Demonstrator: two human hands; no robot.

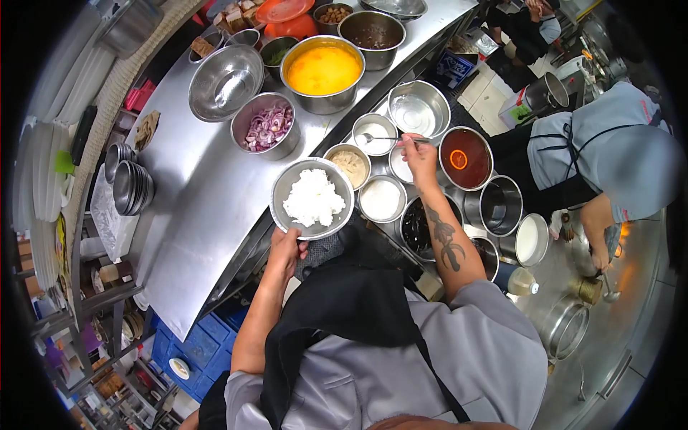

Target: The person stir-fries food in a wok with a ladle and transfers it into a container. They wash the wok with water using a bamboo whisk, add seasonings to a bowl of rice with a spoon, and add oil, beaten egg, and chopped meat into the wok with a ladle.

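Note:
My left hand (287, 249) grips the near rim of a metal bowl (278, 192) holding a clumpy white heap (314, 198) that looks like rice. Fingers closed, my right hand (417, 152) holds a metal spoon (390, 139), its tip over a pot of white powder (373, 130). Around that hand stand a pot of beige powder (349, 166), another pot with white contents (382, 198) and a pot of dark red liquid with an orange slice (466, 159). Part of a further white-filled pot (400, 166) is hidden under my right wrist.
On the steel counter (193, 222) stand a pot of yellow liquid (324, 66), sliced red onions (269, 127) in a pot and a large steel bowl (226, 82). At right a co-worker (573, 143) leans over the stove. Stacked small bowls (132, 188) sit at left.

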